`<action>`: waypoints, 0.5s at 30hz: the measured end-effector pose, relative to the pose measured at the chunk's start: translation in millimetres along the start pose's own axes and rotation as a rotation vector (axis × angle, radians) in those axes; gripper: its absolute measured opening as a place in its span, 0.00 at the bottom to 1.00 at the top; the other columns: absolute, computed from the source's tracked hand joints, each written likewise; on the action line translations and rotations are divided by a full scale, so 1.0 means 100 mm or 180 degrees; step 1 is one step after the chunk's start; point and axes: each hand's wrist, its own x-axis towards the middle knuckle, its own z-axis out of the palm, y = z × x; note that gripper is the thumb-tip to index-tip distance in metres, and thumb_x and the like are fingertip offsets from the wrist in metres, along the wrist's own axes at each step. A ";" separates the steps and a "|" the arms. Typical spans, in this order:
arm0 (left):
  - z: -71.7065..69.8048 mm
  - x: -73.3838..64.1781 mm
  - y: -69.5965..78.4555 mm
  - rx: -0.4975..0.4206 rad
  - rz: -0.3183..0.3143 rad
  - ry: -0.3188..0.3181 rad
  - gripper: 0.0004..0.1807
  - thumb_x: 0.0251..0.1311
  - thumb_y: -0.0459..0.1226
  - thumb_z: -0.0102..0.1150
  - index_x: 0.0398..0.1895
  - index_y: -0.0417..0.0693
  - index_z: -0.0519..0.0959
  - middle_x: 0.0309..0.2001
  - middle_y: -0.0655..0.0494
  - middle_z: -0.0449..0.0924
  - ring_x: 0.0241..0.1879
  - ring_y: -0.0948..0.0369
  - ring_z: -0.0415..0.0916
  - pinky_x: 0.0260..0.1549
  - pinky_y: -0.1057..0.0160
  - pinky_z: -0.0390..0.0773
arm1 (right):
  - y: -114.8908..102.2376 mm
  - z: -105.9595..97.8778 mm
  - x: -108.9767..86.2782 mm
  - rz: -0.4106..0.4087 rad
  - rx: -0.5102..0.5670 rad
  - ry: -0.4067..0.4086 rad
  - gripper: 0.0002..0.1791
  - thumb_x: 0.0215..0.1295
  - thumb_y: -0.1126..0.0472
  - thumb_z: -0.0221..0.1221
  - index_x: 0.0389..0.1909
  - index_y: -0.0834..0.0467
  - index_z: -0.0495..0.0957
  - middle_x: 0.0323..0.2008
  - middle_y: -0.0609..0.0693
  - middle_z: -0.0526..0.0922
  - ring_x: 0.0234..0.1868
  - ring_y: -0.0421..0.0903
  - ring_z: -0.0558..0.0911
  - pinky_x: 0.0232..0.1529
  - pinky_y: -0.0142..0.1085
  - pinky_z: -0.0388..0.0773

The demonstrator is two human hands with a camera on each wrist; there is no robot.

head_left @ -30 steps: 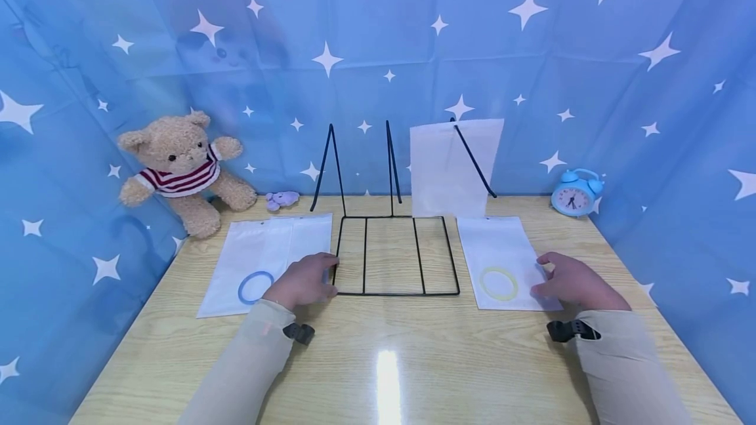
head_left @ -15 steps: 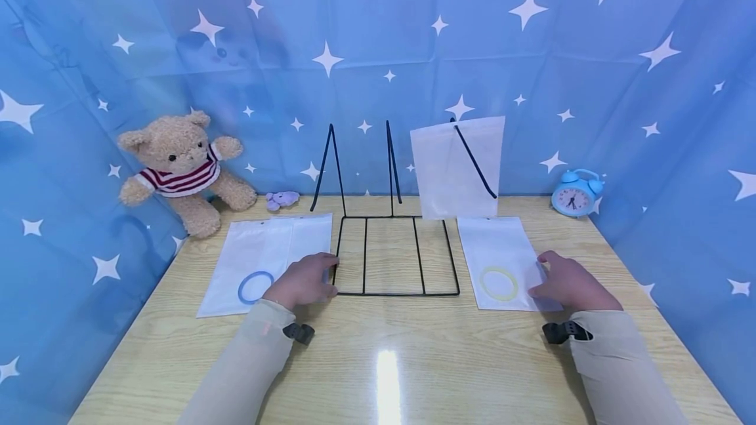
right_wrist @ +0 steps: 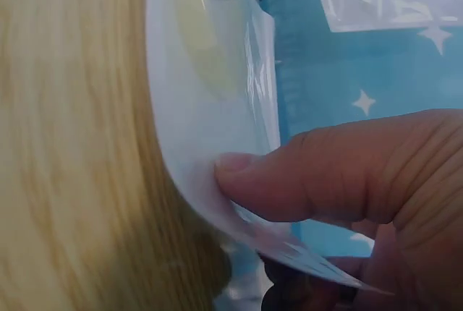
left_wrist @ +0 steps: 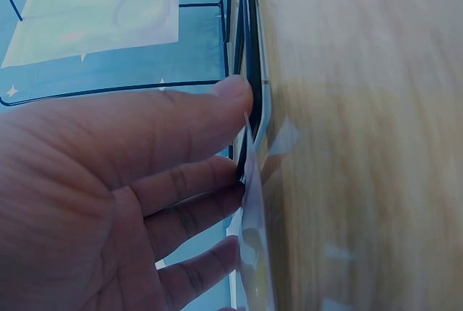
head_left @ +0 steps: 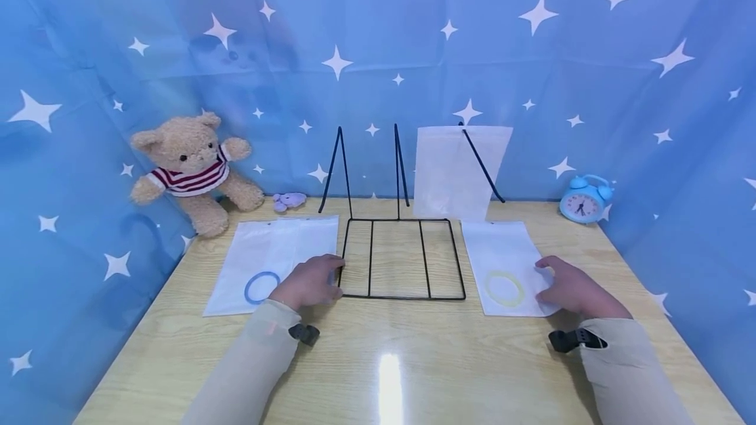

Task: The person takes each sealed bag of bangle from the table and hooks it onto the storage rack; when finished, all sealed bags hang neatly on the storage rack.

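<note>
In the head view my left hand [head_left: 308, 281] holds the left side wire of a black wire display rack [head_left: 371, 254]. The left wrist view has the thumb against the dark wire [left_wrist: 251, 43], with the other fingers on its far side. At the right, my right hand [head_left: 571, 288] pinches the lower right edge of a frosted white plastic bag [head_left: 472, 251] containing a yellow ring [head_left: 487, 284]. That bag's edge [right_wrist: 195, 166] curves up under the thumb in the right wrist view. Another frosted bag [head_left: 443, 169] hangs from the rack's right hook.
Overlapping frosted bags [head_left: 239, 248], one with a blue ring [head_left: 246, 290], lie left of the rack. The rack's other two hooks [head_left: 339, 149] hold nothing. A teddy bear [head_left: 195, 176], a small purple plush [head_left: 289, 201] and a blue alarm clock [head_left: 581, 205] stand along the back.
The hanging bag has swung right and then back left. The whole head view has shifted slightly. Both hands keep their places on the rack and the right bag.
</note>
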 end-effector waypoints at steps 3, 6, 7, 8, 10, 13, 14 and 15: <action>0.01 0.02 0.00 0.0022 0.0013 -0.0018 0.37 0.65 0.42 0.72 0.77 0.48 0.72 0.77 0.47 0.69 0.77 0.43 0.65 0.74 0.40 0.66 | 0.02 0.01 -0.01 0.0030 0.0042 0.0000 0.42 0.66 0.59 0.70 0.75 0.67 0.61 0.74 0.80 0.56 0.64 0.75 0.66 0.64 0.76 0.66; 0.01 0.02 0.00 0.0045 -0.0008 -0.0013 0.37 0.65 0.42 0.72 0.77 0.48 0.72 0.77 0.47 0.69 0.77 0.44 0.65 0.74 0.40 0.66 | 0.03 0.01 -0.01 -0.0022 0.0056 -0.0016 0.40 0.66 0.60 0.69 0.74 0.67 0.62 0.72 0.80 0.57 0.62 0.74 0.67 0.62 0.76 0.68; 0.01 0.02 0.00 0.0049 -0.0021 -0.0007 0.37 0.65 0.42 0.72 0.77 0.48 0.72 0.77 0.48 0.69 0.77 0.44 0.65 0.74 0.40 0.66 | 0.02 0.01 0.00 -0.0045 0.0072 -0.0022 0.39 0.66 0.60 0.68 0.73 0.66 0.63 0.72 0.80 0.57 0.61 0.74 0.67 0.62 0.75 0.68; 0.01 0.02 0.00 0.0056 -0.0035 -0.0004 0.37 0.65 0.42 0.72 0.77 0.49 0.72 0.77 0.48 0.69 0.77 0.44 0.65 0.74 0.40 0.66 | 0.02 0.01 0.00 -0.0073 0.0090 -0.0029 0.38 0.66 0.61 0.68 0.73 0.66 0.63 0.72 0.80 0.57 0.61 0.74 0.67 0.62 0.75 0.67; 0.00 0.01 0.00 0.0071 -0.0048 0.0002 0.37 0.65 0.42 0.72 0.77 0.48 0.72 0.77 0.48 0.69 0.77 0.44 0.65 0.74 0.40 0.66 | 0.02 0.01 0.01 -0.0112 0.0123 -0.0046 0.38 0.66 0.61 0.67 0.73 0.66 0.63 0.71 0.80 0.58 0.61 0.74 0.67 0.63 0.75 0.66; -0.01 0.01 0.01 0.0082 -0.0042 0.0010 0.37 0.64 0.42 0.73 0.76 0.48 0.73 0.77 0.47 0.69 0.76 0.44 0.65 0.74 0.39 0.67 | 0.02 0.01 0.02 -0.0176 0.0156 -0.0064 0.38 0.64 0.63 0.65 0.73 0.65 0.64 0.72 0.81 0.57 0.62 0.74 0.66 0.64 0.76 0.65; -0.01 0.01 0.02 0.0083 -0.0041 0.0011 0.37 0.64 0.41 0.73 0.76 0.48 0.73 0.77 0.47 0.69 0.76 0.44 0.65 0.73 0.39 0.67 | 0.03 0.01 0.02 -0.0211 0.0159 -0.0076 0.38 0.64 0.64 0.65 0.74 0.65 0.63 0.72 0.81 0.57 0.62 0.74 0.66 0.64 0.76 0.65; -0.01 0.00 0.02 0.0080 -0.0038 0.0014 0.37 0.64 0.41 0.73 0.76 0.47 0.73 0.77 0.47 0.70 0.76 0.44 0.66 0.73 0.39 0.67 | 0.04 0.01 0.03 -0.0240 0.0159 -0.0083 0.38 0.64 0.64 0.64 0.74 0.65 0.63 0.72 0.81 0.56 0.63 0.75 0.65 0.64 0.76 0.64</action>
